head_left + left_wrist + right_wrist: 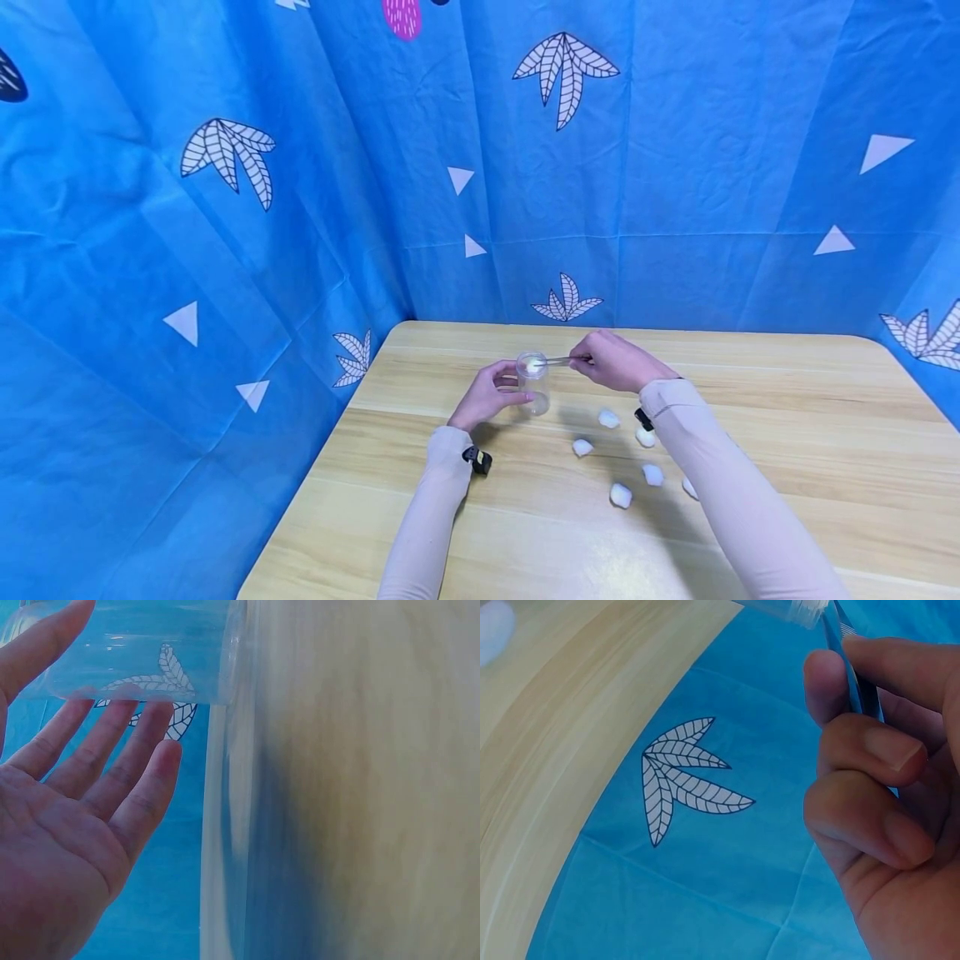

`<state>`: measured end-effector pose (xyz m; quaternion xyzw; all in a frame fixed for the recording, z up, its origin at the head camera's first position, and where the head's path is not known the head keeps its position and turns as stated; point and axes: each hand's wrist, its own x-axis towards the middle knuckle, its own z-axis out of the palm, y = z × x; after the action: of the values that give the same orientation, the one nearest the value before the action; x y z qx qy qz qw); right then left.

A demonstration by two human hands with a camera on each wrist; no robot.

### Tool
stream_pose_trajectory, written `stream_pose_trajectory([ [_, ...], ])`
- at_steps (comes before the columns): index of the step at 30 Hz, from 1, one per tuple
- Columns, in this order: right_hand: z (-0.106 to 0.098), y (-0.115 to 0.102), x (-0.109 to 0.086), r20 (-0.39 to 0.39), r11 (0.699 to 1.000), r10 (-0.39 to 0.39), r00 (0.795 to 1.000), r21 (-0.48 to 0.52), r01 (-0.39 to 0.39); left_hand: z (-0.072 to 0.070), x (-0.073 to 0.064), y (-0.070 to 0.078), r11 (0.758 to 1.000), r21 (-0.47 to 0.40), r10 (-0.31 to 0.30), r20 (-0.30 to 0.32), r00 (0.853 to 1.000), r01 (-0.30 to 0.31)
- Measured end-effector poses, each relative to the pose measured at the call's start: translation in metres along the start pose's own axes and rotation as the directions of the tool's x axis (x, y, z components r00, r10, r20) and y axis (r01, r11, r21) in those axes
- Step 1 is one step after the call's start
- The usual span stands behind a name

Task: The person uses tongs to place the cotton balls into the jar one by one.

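In the head view, my left hand (483,398) holds a clear plastic jar (534,388) upright near the back of the table. The left wrist view shows the thumb on one side of the jar (150,645) and the fingertips on the other. My right hand (618,362) pinches a pair of metal tweezers (558,361), their tips at the jar's open mouth. A white cotton ball (533,365) is at those tips, inside the rim. In the right wrist view, thumb and index finger press the tweezers (835,630) while the other fingers curl in.
Several loose cotton balls (620,495) lie on the wooden table (787,417), below and beside the right forearm. A blue patterned curtain (675,167) hangs behind the table and along its left side. Each wrist carries a small black camera (477,460).
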<state>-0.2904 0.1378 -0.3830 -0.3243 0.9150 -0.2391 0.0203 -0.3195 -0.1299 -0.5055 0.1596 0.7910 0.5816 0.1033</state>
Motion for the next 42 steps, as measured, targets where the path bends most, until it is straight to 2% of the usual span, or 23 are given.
stream_pose_trajectory([
  [12,0.002,0.001,0.0,-0.002,1.0,0.003,1.0,0.01,-0.003,-0.001,-0.001,0.0,1.0,-0.003,-0.005,0.004,1.0,0.005],
  [25,-0.003,0.003,-0.01,-0.01,0.999,0.039,0.999,0.021,-0.039,-0.001,0.001,-0.004,1.0,-0.006,0.012,0.008,1.0,-0.012],
  [42,-0.006,0.013,-0.039,-0.052,0.999,0.049,0.997,0.009,-0.049,-0.002,0.001,-0.003,1.0,0.008,0.003,0.016,1.0,-0.003],
])
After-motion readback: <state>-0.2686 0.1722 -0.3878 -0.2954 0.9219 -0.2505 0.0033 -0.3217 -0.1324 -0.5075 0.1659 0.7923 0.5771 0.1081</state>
